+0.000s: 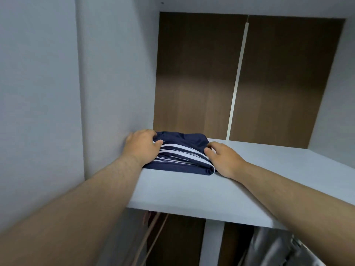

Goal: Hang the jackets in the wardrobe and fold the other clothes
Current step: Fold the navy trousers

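Between both hands, on the white shelf (192,192), held the folded navy garment (182,148) with white stripes, with the left hand (142,145) curled over its left end beside the wall (107,93) and the right hand (223,160) pinching its right edge.

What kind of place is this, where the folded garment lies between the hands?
Most likely inside a wardrobe: a pale shelf holds a folded navy garment with white stripes, a brown wood-grain back panel stands behind, and grey clothing seems to hang below.

text: none legible | labels: none | numbers: none
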Demonstrator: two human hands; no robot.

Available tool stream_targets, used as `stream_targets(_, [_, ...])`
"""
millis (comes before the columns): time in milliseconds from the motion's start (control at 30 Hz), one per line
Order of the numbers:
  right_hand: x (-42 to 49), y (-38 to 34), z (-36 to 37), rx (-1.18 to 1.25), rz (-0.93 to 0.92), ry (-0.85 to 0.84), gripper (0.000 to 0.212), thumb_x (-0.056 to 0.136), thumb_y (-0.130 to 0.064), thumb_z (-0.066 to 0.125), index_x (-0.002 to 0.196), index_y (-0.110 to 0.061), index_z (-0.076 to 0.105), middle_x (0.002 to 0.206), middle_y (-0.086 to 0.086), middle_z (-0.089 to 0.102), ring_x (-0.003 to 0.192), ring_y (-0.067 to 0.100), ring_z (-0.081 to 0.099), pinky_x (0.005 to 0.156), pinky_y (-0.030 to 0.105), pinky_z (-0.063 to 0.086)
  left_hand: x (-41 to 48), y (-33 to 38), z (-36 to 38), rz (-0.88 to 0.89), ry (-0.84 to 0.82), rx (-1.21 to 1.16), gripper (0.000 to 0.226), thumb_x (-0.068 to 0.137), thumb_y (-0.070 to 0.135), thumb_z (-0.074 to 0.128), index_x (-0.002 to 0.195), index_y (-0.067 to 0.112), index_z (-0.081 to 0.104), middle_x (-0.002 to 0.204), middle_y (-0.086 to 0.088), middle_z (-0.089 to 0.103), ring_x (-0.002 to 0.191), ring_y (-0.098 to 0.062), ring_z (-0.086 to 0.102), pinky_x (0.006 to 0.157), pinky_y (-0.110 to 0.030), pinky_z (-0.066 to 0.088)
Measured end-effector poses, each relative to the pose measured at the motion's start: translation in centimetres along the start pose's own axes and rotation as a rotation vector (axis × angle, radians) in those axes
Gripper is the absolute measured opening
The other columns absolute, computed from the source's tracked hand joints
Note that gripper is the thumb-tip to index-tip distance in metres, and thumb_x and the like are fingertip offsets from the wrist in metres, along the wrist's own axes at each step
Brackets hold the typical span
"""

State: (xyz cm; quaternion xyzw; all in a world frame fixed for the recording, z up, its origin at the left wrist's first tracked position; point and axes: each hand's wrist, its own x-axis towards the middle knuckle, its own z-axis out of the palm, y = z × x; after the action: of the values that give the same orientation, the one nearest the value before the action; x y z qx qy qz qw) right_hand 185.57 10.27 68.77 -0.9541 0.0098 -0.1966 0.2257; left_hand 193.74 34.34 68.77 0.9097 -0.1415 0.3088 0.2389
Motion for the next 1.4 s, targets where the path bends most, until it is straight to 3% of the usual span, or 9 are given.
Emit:
stream_targets(167, [-4.3, -0.5, -1.7, 0.03, 0.073, -0.018, 0.047, 0.103, -0.044, 0.036, 0.144, -0.021, 0.042, 0.141, 0.006, 0.052, 0.125, 0.024, 0.049, 0.092, 0.03, 0.034, -1.1, 1.0, -1.1, 0.03, -0.01, -0.045, 0.032, 0.095, 0.037, 0.054, 0.118, 0.016, 0.064, 0.122, -0.009, 0.065, 0.116, -0.031, 0.055, 0.1, -0.037, 0.039])
stream_targets(267, [-7.8, -0.3, -3.4, -0.045, 0.039, -0.066, 0.049, 0.102, -0.044, 0.041, 0.146, -0.022, 0.04, 0.148, 0.005, 0.046, 0.132, 0.023, 0.045, 0.102, 0.031, 0.033, -2.2, 2.6, -2.5, 0.018, -0.05, -0.279, 0.048, 0.097, 0.035, 0.054, 0.14, 0.015, 0.048, 0.144, -0.011, 0.049, 0.131, -0.03, 0.046, 0.109, -0.036, 0.034])
stream_targets(400, [-13.0, 0.9, -6.1, -0.22, -0.038, -0.13, 0.046, 0.1, -0.04, 0.05, 0.142, -0.021, 0.046, 0.143, 0.005, 0.051, 0.127, 0.023, 0.049, 0.103, 0.031, 0.036, -4.9, 5.6, -4.1, 0.017, -0.019, -0.473, 0.046, 0.098, 0.033, 0.054, 0.14, 0.014, 0.048, 0.143, -0.004, 0.051, 0.129, -0.021, 0.048, 0.106, -0.029, 0.034])
stream_targets(500, [-17.2, 2.0, -8.2, -0.293, -0.077, -0.112, 0.039, 0.101, -0.04, 0.045, 0.134, -0.02, 0.053, 0.121, 0.002, 0.061, 0.116, 0.025, 0.055, 0.088, 0.029, 0.039, -8.7, 7.7, -4.4, 0.037, -0.184, -0.577, 0.038, 0.096, 0.028, 0.058, 0.132, 0.015, 0.056, 0.129, 0.001, 0.059, 0.117, -0.014, 0.055, 0.103, -0.03, 0.039])
stream_targets(633, [-24.0, 3.3, -11.0, -0.387, -0.065, -0.105, 0.039, 0.1, -0.037, 0.048, 0.135, -0.02, 0.05, 0.125, 0.003, 0.058, 0.117, 0.026, 0.054, 0.093, 0.035, 0.044, -13.8, 11.8, -5.3, 0.205, -0.294, -0.486, 0.024, 0.094, 0.021, 0.06, 0.117, 0.018, 0.064, 0.111, 0.005, 0.059, 0.109, -0.014, 0.057, 0.101, -0.035, 0.042])
stream_targets(800, [-33.2, 3.6, -13.7, -0.422, -0.021, -0.094, 0.035, 0.098, -0.037, 0.049, 0.129, -0.021, 0.051, 0.116, 0.002, 0.057, 0.107, 0.023, 0.055, 0.09, 0.039, 0.047, -20.2, 15.8, -6.9, 0.275, -0.408, -0.406, 0.031, 0.095, 0.034, 0.058, 0.124, 0.025, 0.063, 0.124, 0.01, 0.06, 0.118, -0.011, 0.054, 0.103, -0.035, 0.042])
stream_targets(1067, [-45.2, 2.8, -17.3, -0.454, 0.151, -0.024, 0.035, 0.096, -0.039, 0.048, 0.128, -0.025, 0.05, 0.114, -0.004, 0.054, 0.113, 0.02, 0.053, 0.09, 0.033, 0.045, -29.6, 20.7, -10.7, 0.41, -0.531, -0.36, 0.029, 0.094, 0.036, 0.058, 0.122, 0.032, 0.062, 0.127, 0.012, 0.06, 0.121, -0.008, 0.053, 0.103, -0.028, 0.041])
stream_targets(1233, [-52.8, 2.4, -18.9, -0.386, 0.411, 0.205, 0.045, 0.097, -0.041, 0.048, 0.139, -0.023, 0.046, 0.135, 0.004, 0.054, 0.123, 0.027, 0.051, 0.098, 0.037, 0.045, -35.2, 25.3, -12.5, 0.571, -0.581, -0.338, 0.055, 0.096, 0.041, 0.055, 0.148, 0.034, 0.038, 0.152, 0.014, 0.038, 0.14, -0.005, 0.032, 0.113, -0.025, 0.028])
stream_targets(1400, [-61.6, 3.1, -19.3, -0.465, 0.577, 0.305, 0.054, 0.098, -0.04, 0.047, 0.15, -0.026, 0.038, 0.15, -0.003, 0.044, 0.136, 0.022, 0.042, 0.11, 0.032, 0.036, -39.6, 30.1, -11.7, 0.703, -0.623, -0.363, 0.065, 0.095, 0.046, 0.054, 0.153, 0.038, 0.024, 0.16, 0.014, 0.021, 0.148, -0.003, 0.012, 0.119, -0.029, 0.017])
